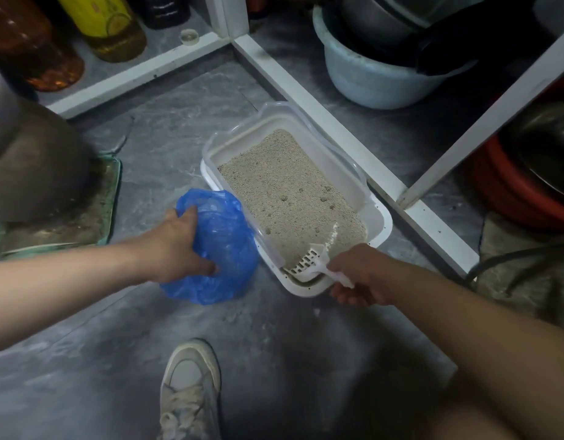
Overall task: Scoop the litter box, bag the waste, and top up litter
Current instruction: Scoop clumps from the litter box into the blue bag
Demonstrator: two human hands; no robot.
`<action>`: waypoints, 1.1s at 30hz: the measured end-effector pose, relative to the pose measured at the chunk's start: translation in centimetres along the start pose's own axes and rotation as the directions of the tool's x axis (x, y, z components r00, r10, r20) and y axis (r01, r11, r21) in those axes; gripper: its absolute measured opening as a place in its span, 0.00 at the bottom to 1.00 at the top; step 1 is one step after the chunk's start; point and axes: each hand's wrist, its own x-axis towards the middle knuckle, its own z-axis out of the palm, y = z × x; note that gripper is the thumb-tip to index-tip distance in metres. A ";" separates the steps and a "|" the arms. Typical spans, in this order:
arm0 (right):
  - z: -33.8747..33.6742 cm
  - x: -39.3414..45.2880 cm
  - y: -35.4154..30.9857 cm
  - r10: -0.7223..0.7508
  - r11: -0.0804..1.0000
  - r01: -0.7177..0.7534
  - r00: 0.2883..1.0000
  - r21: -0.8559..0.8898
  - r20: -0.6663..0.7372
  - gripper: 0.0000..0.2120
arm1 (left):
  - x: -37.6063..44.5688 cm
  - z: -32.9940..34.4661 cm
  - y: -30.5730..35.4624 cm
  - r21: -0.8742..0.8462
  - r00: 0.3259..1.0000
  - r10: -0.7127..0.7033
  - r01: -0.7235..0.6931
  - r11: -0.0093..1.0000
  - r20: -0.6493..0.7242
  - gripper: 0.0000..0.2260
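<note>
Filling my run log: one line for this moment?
left hand: holds blue bag open | right hand: grips scoop in litter box

Bag [211, 246] left of litter box [377, 228]; scoop [312, 262] inside it.

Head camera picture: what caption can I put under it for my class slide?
Right hand digs white scoop into litter box; left hand holds blue bag open beside it.

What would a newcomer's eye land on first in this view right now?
Probably the bright blue bag on the grey floor, held open by the left hand just left of the litter box. Next, the white slotted scoop that the right hand grips, resting in the box's near corner on the pale litter.
</note>
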 end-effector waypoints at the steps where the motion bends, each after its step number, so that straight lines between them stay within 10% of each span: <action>1: -0.2 0.3 0.3 0.008 1.000 -0.008 1.000 -0.031 0.004 0.09 | 0.7 0.3 -0.3 -0.038 1.000 -0.012 0.012 0.999 -0.005 0.50; 11: -0.8 2.5 0.5 0.024 0.948 -0.026 1.000 -0.317 -0.009 0.14 | 4.5 2.8 -0.5 -0.274 1.000 -0.017 0.016 0.961 0.000 0.38; 21: 1.4 3.1 0.1 -0.099 0.983 0.087 0.993 -0.163 -0.068 0.10 | 5.8 3.9 1.3 -0.423 0.991 -0.133 0.119 0.898 -0.002 0.12; 33: 2.3 4.5 -1.3 -0.124 0.992 0.123 0.991 -0.034 -0.052 0.08 | 6.7 2.6 -4.1 -0.475 0.939 -0.315 0.215 0.853 -0.140 0.17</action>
